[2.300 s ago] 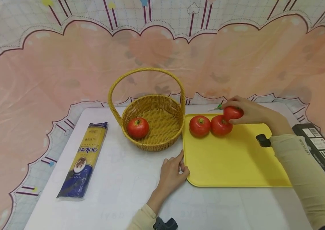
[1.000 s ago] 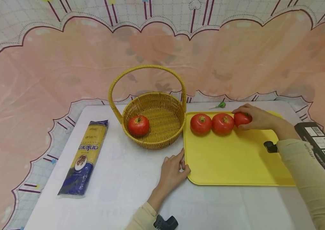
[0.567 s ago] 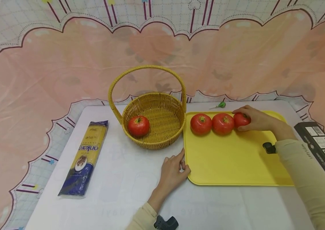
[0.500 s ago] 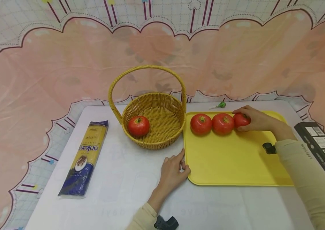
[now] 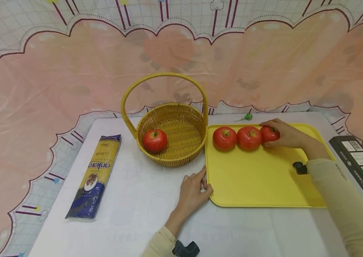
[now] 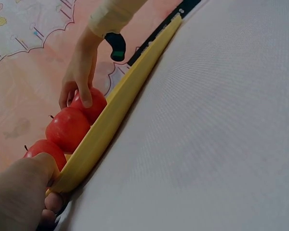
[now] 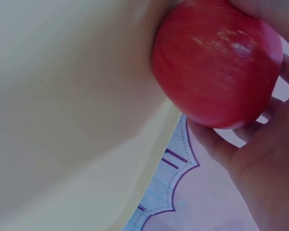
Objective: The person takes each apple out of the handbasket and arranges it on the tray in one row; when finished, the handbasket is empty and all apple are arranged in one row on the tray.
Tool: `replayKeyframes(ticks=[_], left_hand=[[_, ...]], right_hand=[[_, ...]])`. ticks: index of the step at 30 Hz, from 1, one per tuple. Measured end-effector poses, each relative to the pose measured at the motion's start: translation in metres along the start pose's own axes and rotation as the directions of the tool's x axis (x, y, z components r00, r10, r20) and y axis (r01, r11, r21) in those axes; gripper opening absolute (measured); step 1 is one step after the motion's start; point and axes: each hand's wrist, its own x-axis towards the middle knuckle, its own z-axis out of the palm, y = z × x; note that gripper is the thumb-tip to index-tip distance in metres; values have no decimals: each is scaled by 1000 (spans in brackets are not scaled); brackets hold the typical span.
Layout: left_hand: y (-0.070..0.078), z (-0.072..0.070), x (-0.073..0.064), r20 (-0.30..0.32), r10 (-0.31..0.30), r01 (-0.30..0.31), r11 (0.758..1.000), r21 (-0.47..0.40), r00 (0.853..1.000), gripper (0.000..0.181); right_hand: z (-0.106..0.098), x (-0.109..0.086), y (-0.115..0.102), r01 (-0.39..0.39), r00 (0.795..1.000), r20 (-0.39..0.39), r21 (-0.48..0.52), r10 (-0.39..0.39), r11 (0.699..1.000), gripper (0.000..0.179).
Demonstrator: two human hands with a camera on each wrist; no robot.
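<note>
Well, starting at the far left from the head view, I have a yellow and blue packet (image 5: 93, 176) lying flat and slanted on the white tabletop (image 5: 130, 217), well apart from either hand, so nothing needs to hold it. Next comes the wicker basket (image 5: 175, 162), its tall handle upright. One apple (image 5: 154, 140) sits inside against the left of the wall, which I'd say keeps so round a thing from rolling off.

In front of the basket, my person's left hand (image 5: 192, 192) pinches the left edge of the yellow tray (image 5: 258, 178). The left wrist view shows the thumb over the rim and other fingers curled low outside it; I read that as a steadying grip, since the tray looks light enough to slide.

On the tray, along its far edge, the left apple (image 5: 224, 138) and the middle apple (image 5: 249, 138) sit side by side, stems up, probably bracing each other. Behind them, off the tray, I see a small green item (image 5: 248, 116) with a thin pale stalk; I can't tell what it is.

The right apple (image 5: 269, 134) ends the row, just beside the middle one. The right hand (image 5: 285, 135) has its fingers and thumb closed around it, opened only as wide as the fruit, a sensible hold on a smooth curved skin. Whether the tray bears its full weight, I can't tell. At far right, a black box (image 5: 359, 167) with white labels lies beside the tray, partly covered by the sleeve (image 5: 342, 200).
</note>
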Motion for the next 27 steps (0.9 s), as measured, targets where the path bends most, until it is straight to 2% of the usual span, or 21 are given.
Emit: replayKeyframes(ticks=[5, 13, 21, 27], left_hand=[[-1, -1, 0, 3, 0, 0, 1000, 2, 1000, 57], [0, -1, 1, 5, -1, 1, 1000, 9, 1000, 58], [0, -2, 0, 3, 3, -3, 1000, 9, 1000, 58], [0, -1, 0, 1, 5, -5, 1000, 0, 1000, 58]], right_hand=[[0, 0, -3, 16, 1000, -14, 12, -16, 1000, 69], [-3, 4, -14, 121, 991, -60, -32, -123, 992, 56], [-1, 13, -36, 119, 987, -105, -56, -125, 991, 47], [3, 19, -53, 183, 975, -115, -56, -188, 982, 41]])
